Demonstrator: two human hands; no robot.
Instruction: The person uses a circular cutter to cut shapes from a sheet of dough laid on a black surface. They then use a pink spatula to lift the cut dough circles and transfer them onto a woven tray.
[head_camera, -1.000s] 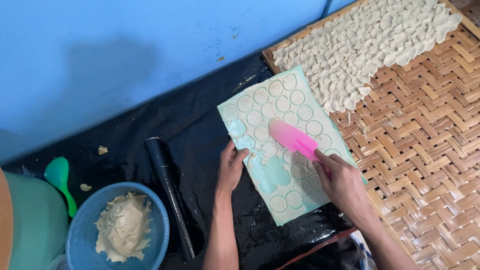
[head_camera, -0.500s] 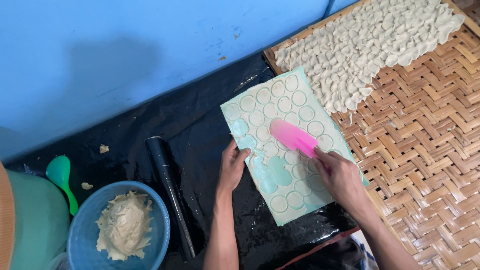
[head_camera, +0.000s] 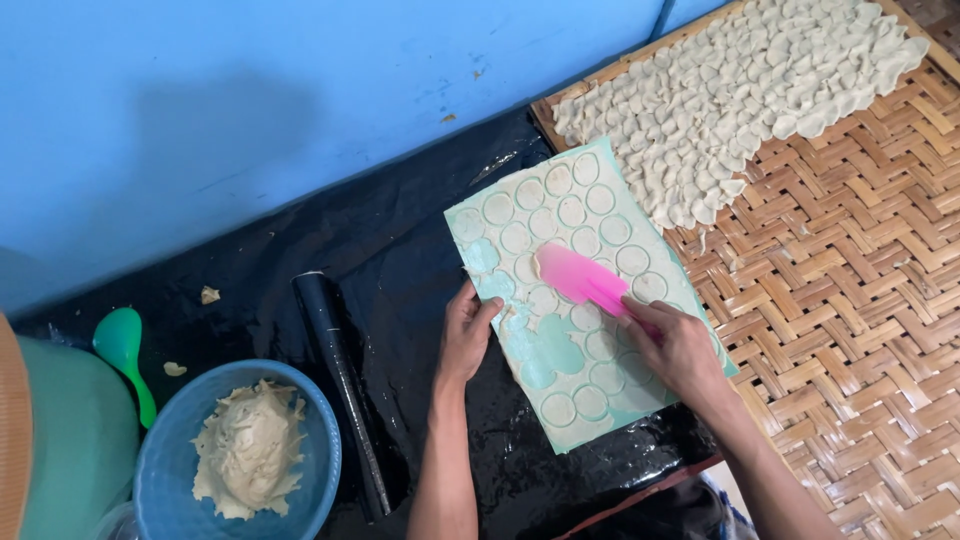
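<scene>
1. Work surface: black plastic sheet (head_camera: 400, 240) spread flat, wet-looking and shiny near its bottom edge. Blue wall (head_camera: 250, 90) runs along the top left.
2. To my right: woven bamboo mat (head_camera: 850, 300), with a pile of pale cut dough pieces (head_camera: 740, 90) at its top end.
3. Pale green mat (head_camera: 580, 300) lies on the black sheet, its right edge over the bamboo. It carries a thin dough layer scored into round discs; several discs near the middle and left are gone, bare green showing.
4. My left hand (head_camera: 465, 335) presses flat on the green mat's left edge, fingers together, gripping nothing.
5. My right hand (head_camera: 680, 345) is closed on a pink scraper (head_camera: 580, 278), blade lying on the discs mid-mat.
6. Black roller (head_camera: 340, 390) lies on the sheet left of my left arm.
7. Blue bowl (head_camera: 240, 450) with a dough lump, bottom left, cut by the frame edge.
8. Green spoon (head_camera: 125, 355) beside a green container (head_camera: 60, 450); the container is mostly out of frame, can't make out what it is.
9. Scraper handle is hidden in my palm.
</scene>
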